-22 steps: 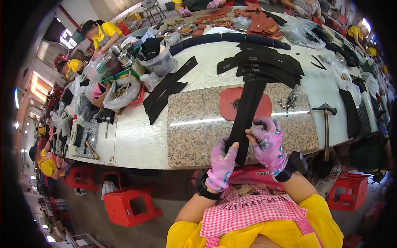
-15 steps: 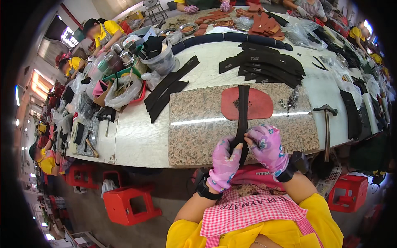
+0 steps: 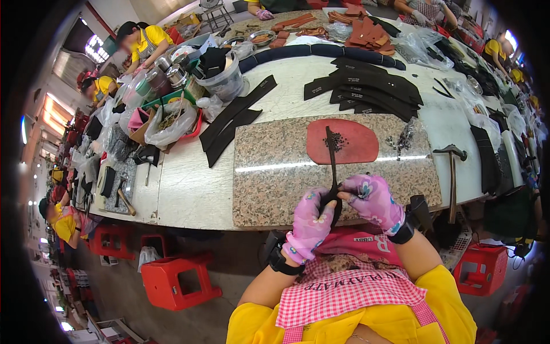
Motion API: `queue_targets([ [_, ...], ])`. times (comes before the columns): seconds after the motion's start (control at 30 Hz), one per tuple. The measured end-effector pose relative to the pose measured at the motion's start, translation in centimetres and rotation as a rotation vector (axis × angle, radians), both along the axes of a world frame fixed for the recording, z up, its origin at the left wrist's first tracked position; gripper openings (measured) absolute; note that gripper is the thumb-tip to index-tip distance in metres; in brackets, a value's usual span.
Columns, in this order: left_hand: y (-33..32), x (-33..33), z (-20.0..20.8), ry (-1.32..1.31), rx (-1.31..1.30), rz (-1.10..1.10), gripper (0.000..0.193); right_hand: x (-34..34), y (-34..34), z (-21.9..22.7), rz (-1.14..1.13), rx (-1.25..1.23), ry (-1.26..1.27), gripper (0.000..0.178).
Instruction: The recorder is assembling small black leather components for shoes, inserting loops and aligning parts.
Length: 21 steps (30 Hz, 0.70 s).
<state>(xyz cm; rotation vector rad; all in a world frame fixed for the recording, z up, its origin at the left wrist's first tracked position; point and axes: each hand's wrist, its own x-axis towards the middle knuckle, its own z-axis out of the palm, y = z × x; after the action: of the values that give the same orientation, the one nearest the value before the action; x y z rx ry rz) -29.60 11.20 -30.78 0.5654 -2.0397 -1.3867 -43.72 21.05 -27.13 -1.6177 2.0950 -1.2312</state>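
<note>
Both my hands wear pink flowered gloves with bare fingertips. A long black strip (image 3: 332,157), maybe leather or fabric, is pinched between them above the stone slab's near edge. My left hand (image 3: 310,223) closes round its lower part, thumb on top. My right hand (image 3: 373,204) grips it from the other side, fingertips meeting the left ones. The strip points away from me, seen nearly edge-on, its far end over a red pad (image 3: 364,146). Small black bits (image 3: 341,141) lie on that pad. My fingers hide part of the strip.
The speckled stone slab (image 3: 269,195) lies under the pad. A hammer (image 3: 452,178) is at its right. Black cut pieces are stacked beyond (image 3: 372,86), with two black strips (image 3: 235,123) to the left. A clear tub (image 3: 223,83) and bags stand farther left. Co-workers sit around the table.
The black strip has turned from broad side up to nearly edge-on, uncovering the small black bits on the pad. My right hand has shifted slightly and now sits closer against the strip.
</note>
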Motion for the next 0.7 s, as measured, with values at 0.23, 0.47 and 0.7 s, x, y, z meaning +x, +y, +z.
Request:
queue_targets([
  [0.23, 0.2, 0.4, 0.1, -0.016, 0.194, 0.003, 0.021, 0.1, -0.1, -1.5, -0.015, -0.077, -0.187, 0.01],
  [0.47, 0.7, -0.2, -1.4, 0.047, 0.427, -0.033, 0.023, 0.7, 1.1, -1.9, -0.134, -0.102, -0.231, 0.016],
  [0.7, 2.1, 0.4, -1.7, 0.058, 0.193, -0.054, 0.024, 1.7, 2.8, -1.8, -0.128, -0.193, -0.413, 0.016],
])
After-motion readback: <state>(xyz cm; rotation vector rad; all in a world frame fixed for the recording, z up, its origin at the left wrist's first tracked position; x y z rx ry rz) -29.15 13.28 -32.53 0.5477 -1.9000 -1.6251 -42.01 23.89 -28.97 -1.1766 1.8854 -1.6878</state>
